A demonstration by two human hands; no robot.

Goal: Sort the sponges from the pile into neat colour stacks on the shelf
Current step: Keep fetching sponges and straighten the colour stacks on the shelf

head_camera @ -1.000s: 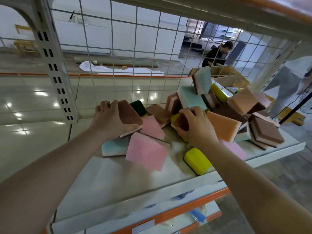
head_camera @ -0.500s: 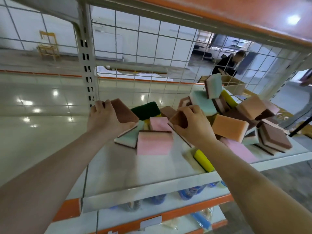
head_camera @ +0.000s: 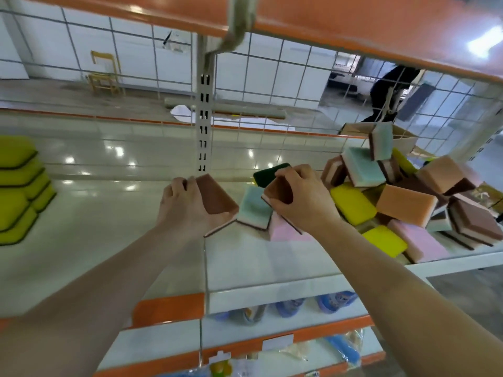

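Note:
My left hand grips a brown-topped pink sponge above the white shelf, just left of the pile. My right hand holds a second brown-topped sponge at the pile's left edge. Under and between the hands lie a teal sponge and a pink sponge. The mixed pile of teal, yellow, orange, pink and brown sponges fills the shelf's right part. Neat stacks of yellow sponges stand at the far left.
A wire mesh back panel and a slotted upright post close off the rear. An orange shelf hangs overhead. Lower shelves hold blue items. A person in dark clothes is beyond the mesh.
Both hands lifted their brown sponges off the pile and shifted left. The view panned left, bringing the yellow stacks into sight.

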